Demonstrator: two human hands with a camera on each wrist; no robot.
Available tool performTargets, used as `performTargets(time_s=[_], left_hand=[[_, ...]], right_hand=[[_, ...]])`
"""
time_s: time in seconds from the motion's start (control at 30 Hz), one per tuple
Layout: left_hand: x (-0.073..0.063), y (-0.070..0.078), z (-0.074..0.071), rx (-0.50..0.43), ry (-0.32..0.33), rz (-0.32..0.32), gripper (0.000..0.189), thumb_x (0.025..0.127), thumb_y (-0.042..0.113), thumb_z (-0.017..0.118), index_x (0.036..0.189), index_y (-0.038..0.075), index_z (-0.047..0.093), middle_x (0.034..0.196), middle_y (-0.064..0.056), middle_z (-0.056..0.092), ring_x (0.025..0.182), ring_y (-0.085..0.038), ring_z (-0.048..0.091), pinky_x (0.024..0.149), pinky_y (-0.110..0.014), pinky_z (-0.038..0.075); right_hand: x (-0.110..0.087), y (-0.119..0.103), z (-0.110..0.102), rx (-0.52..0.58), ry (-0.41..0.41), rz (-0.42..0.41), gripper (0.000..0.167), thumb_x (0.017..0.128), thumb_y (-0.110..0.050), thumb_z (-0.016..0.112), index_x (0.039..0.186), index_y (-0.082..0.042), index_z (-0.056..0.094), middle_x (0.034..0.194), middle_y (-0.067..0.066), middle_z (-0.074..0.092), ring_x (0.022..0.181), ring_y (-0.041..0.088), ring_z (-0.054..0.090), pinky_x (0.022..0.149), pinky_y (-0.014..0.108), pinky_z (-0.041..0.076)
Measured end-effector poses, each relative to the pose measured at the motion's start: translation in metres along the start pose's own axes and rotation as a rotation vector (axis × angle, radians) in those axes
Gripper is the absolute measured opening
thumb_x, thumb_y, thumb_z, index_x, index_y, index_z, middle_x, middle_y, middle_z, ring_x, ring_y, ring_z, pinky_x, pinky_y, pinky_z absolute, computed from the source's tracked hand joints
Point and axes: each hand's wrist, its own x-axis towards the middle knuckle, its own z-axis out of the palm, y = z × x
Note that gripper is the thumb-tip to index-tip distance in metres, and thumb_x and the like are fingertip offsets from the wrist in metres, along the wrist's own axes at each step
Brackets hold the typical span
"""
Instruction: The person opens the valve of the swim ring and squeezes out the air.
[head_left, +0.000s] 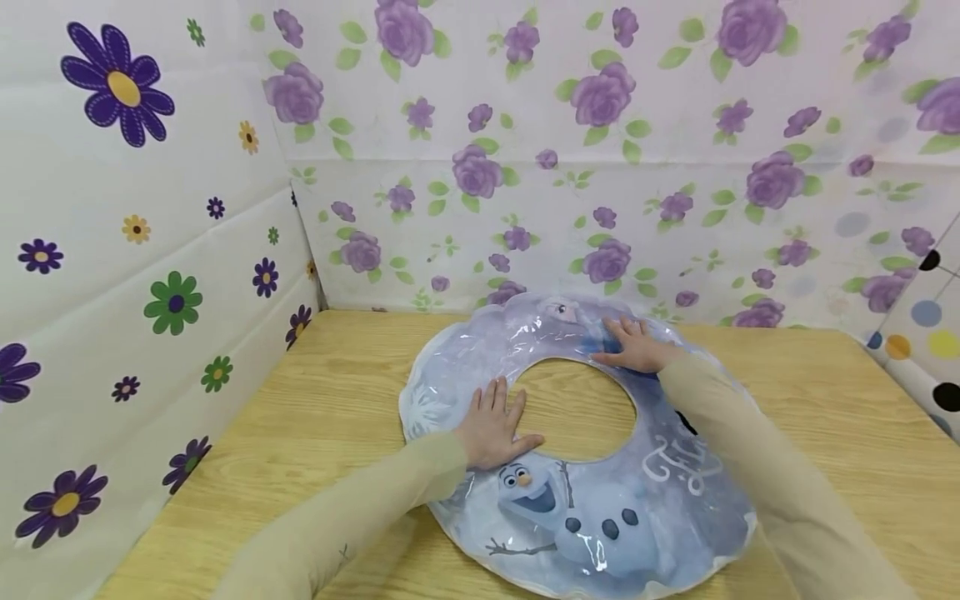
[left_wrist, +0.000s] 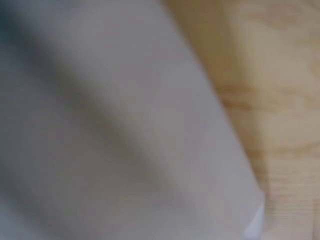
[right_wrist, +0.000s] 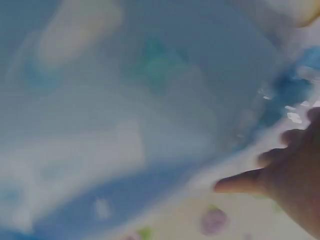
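A partly puffed, wrinkled swim ring [head_left: 615,517] lies flat on the wooden table, pale blue and purple, printed with a smiling snowman and white lettering. My left hand [head_left: 491,425] rests on its left side by the inner hole, fingers spread. On the ring's far right part lies my right hand [head_left: 637,346], its fingers also spread and straight. In the right wrist view that hand [right_wrist: 295,170] shows at the right edge beside the blurred blue ring [right_wrist: 175,110]. The left wrist view holds a blurred greyish surface [left_wrist: 150,120] over wood; no hand appears there.
The table [head_left: 337,375] has a light wood grain. Behind it hangs a white cloth [head_left: 540,225] with purple roses. A white flower-print cloth [head_left: 150,200] covers the left side, and a dotted cloth [head_left: 926,333] is at the right.
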Motion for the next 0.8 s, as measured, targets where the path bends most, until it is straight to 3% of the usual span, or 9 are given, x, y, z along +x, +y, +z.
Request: performTargets(time_s=[0.1, 0.2, 0.33, 0.43, 0.63, 0.8], left_hand=[[-0.001, 0.001, -0.004, -0.013, -0.007, -0.001, 0.082, 0.089, 0.065, 0.020, 0.144, 0.004, 0.019, 0.142, -0.030, 0.007, 0.131, -0.040, 0.006, 0.101, -0.051, 0.010], [-0.001, 0.002, -0.008, -0.004, -0.039, -0.007, 0.082, 0.089, 0.065, 0.019, 0.144, 0.004, 0.018, 0.142, -0.031, 0.007, 0.130, -0.040, 0.006, 0.101, -0.052, 0.011], [0.001, 0.002, -0.008, 0.017, -0.071, -0.007, 0.083, 0.089, 0.065, 0.018, 0.144, 0.004, 0.017, 0.142, -0.032, 0.007, 0.130, -0.041, 0.007, 0.100, -0.052, 0.012], [0.003, 0.002, -0.008, 0.026, -0.082, 0.006, 0.083, 0.089, 0.065, 0.020, 0.144, 0.003, 0.018, 0.141, -0.032, 0.008, 0.129, -0.042, 0.009, 0.100, -0.053, 0.013], [0.008, 0.001, -0.019, 0.092, -0.105, -0.005, 0.089, 0.084, 0.071, 0.026, 0.143, 0.005, 0.025, 0.139, -0.030, 0.021, 0.127, -0.040, 0.021, 0.096, -0.051, 0.024], [0.014, -0.002, -0.030, 0.026, -0.085, -0.020, 0.095, 0.076, 0.078, 0.032, 0.141, 0.009, 0.030, 0.133, -0.025, 0.032, 0.122, -0.037, 0.029, 0.093, -0.053, 0.027]], right_hand=[[-0.019, -0.001, -0.011, -0.032, -0.027, -0.006, 0.093, 0.084, -0.059, 0.049, 0.145, -0.002, 0.008, 0.141, 0.033, -0.002, 0.120, 0.059, -0.007, 0.087, 0.071, 0.003], [-0.039, 0.007, -0.017, -0.043, -0.082, 0.040, 0.099, 0.080, -0.062, 0.052, 0.144, 0.000, 0.010, 0.139, 0.037, 0.000, 0.117, 0.062, -0.004, 0.089, 0.069, 0.006], [-0.057, 0.029, -0.010, -0.026, -0.163, 0.094, 0.102, 0.079, -0.062, 0.054, 0.142, 0.004, 0.010, 0.136, 0.041, 0.001, 0.117, 0.062, -0.002, 0.088, 0.069, 0.010], [-0.062, 0.041, -0.001, -0.005, -0.176, 0.086, 0.100, 0.081, -0.060, 0.054, 0.141, 0.006, 0.010, 0.136, 0.041, 0.001, 0.118, 0.062, -0.003, 0.087, 0.070, 0.010], [-0.061, 0.046, 0.005, 0.007, -0.107, 0.064, 0.100, 0.079, -0.062, 0.053, 0.143, 0.002, 0.010, 0.139, 0.036, 0.002, 0.121, 0.058, -0.004, 0.085, 0.072, 0.008], [-0.065, 0.048, 0.001, -0.014, -0.005, 0.002, 0.093, 0.081, -0.063, 0.050, 0.144, -0.004, 0.014, 0.143, 0.029, 0.004, 0.125, 0.052, -0.002, 0.080, 0.075, 0.001]])
